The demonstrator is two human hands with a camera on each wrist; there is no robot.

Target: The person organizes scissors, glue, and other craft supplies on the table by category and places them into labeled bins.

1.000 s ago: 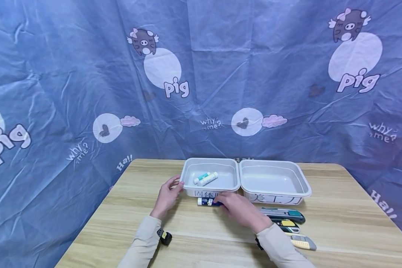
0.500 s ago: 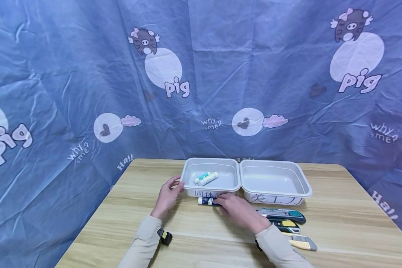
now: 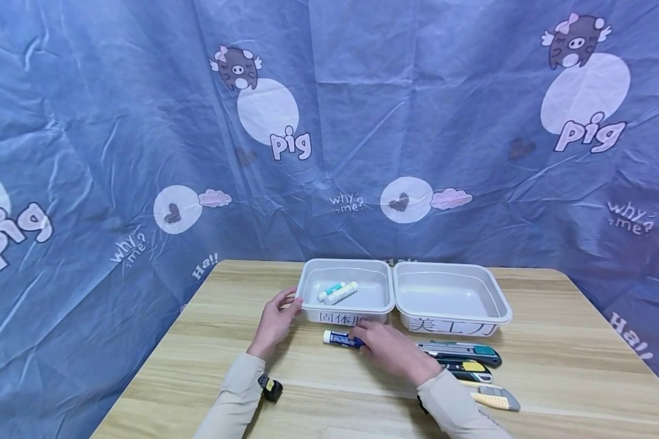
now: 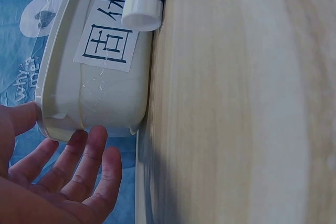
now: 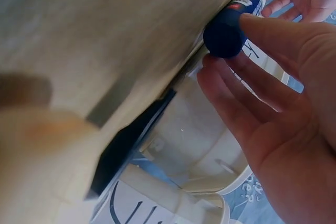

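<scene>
My right hand [image 3: 387, 350] pinches a blue glue stick [image 3: 340, 339] with a white cap, its thumb on one side and fingers on the other in the right wrist view. The glue stick lies level just in front of the left plastic box [image 3: 373, 310], its cap pointing left. My left hand [image 3: 277, 320] holds that box at its front left corner, thumb at the rim and fingertips against the outer wall, as the left wrist view shows. Inside the box lie a white glue stick [image 3: 342, 293] and a teal-and-white glue stick [image 3: 331, 291]. Both boxes carry printed paper labels.
A second plastic box [image 3: 453, 328] stands right beside the first. In front of it lie a teal-and-black utility knife [image 3: 472, 352], a black-and-yellow one [image 3: 471, 369] and a pale yellow one [image 3: 494, 397], partly behind the right forearm. A blue patterned cloth [image 3: 329, 152] hangs behind the wooden table [image 3: 318, 396].
The blue glue stick in my right hand has come slightly away from the box front, toward me, and more of its label shows. My left hand stays at the box corner.
</scene>
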